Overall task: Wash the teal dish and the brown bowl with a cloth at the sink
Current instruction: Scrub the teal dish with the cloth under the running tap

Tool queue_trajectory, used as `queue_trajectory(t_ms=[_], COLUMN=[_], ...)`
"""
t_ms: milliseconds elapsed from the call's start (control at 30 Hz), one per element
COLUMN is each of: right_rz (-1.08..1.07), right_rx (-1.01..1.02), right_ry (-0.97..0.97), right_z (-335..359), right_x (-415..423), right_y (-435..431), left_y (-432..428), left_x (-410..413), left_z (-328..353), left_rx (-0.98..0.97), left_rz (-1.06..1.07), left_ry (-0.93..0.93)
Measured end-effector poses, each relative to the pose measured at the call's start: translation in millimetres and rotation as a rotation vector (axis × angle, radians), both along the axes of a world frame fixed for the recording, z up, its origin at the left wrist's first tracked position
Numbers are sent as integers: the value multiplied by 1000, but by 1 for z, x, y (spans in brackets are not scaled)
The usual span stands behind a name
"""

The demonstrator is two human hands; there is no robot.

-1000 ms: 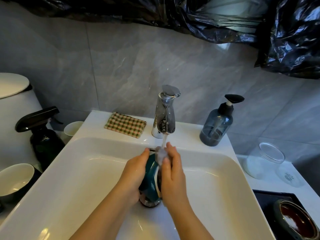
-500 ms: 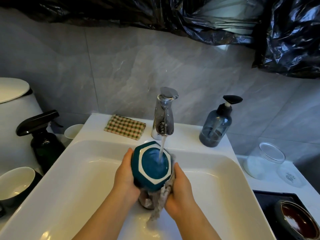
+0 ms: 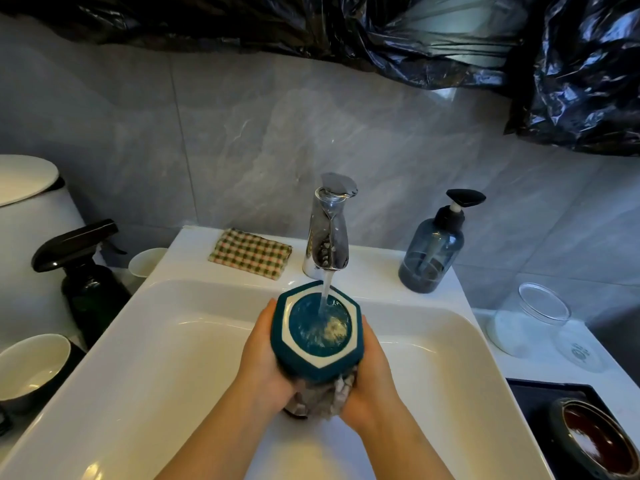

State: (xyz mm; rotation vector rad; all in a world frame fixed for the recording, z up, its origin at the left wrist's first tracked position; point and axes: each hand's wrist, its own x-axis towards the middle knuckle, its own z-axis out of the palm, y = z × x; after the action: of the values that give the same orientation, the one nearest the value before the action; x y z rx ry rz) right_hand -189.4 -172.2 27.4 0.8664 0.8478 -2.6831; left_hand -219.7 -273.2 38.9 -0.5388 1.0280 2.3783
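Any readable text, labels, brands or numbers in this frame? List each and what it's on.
None legible.
Round printed mark on the clear lid, right counter: too blurred to read.
No lettering shows on the pump bottle, spray bottle, tap or teal dish.

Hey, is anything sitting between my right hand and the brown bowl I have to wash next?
Nothing visible stands between them. The right hand holds the teal dish and cloth under the tap; the brown bowl sits on a dark tray past the sink's right rim. The glass jar lies farther back, off that path.
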Motion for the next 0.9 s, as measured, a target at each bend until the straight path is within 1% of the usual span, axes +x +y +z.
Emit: queue_trajectory(t_ms=[100, 167, 200, 233, 300, 400, 500, 567, 667, 767, 833, 900], right_rz=[6, -2, -6, -4, 7, 22, 51, 66, 91, 127, 144, 111], right_rx=[-35, -68, -48, 7, 190, 449, 574, 652, 726, 680, 648, 587], right_ry=[33, 46, 46, 54, 82, 161, 224, 249, 270, 273, 232, 175], right_z=[-1, 2, 3, 5, 3, 4, 10, 13, 15, 17, 15, 14], right_x=[-1, -1, -2, -2, -4, -1, 3, 5, 6, 6, 4, 2], right_y=[-1, 4, 7, 9, 13, 11, 5, 2, 0, -4, -8, -7], left_y=[-6, -13, -15, -16, -15, -7, -3, -4, -5, -9, -10, -10], left_x=[-1, -4, -5, -5, -1, 6, 8, 9, 7, 4, 3, 3], left_z=[-2, -2, -1, 1, 5, 5, 3, 5, 4, 1, 2, 3], left_rx=[-75, -118, -110, -101, -135, -246, -416, -484, -498, -471, -380, -251], left_rz=[-30, -86, -129, -180, -254, -208, -209, -236, -259, -273, -276, -250], left_ry=[-1, 35, 54, 67, 86, 120, 252, 333, 319, 251, 136, 20])
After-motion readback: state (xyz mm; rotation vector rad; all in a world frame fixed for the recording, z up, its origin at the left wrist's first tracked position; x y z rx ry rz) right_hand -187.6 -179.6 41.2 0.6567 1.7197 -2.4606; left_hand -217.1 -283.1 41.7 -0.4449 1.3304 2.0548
